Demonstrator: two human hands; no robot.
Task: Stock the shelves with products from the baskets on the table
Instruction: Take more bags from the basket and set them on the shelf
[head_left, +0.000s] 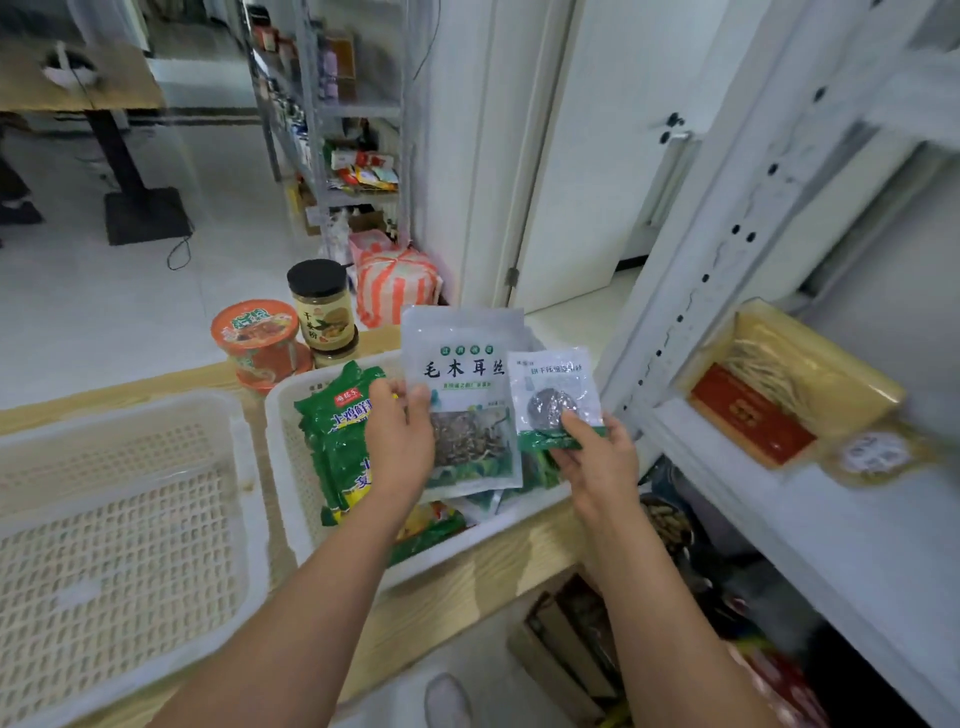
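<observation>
My left hand (400, 436) grips the left edge of a large white-and-green pouch of dried fungus (462, 384), held upright above the right white basket (291, 499). My right hand (597, 457) pinches the bottom of a smaller clear packet (553, 395) just right of the pouch. Green seasoning bags (337, 436) and other packets lie in that basket. The left white basket (124, 540) holds nothing visible. A white shelf (789, 519) stands at the right, carrying a yellow noodle pack (789, 374) and a round packet (878, 454).
A black-lidded jar (322, 312) and orange cup noodles (257, 335) stand on the wooden table (467, 603) behind the baskets. An orange-striped bag (395, 280) sits on the floor. A second stocked rack (353, 156) stands farther back. Goods fill the lower shelf (670, 525).
</observation>
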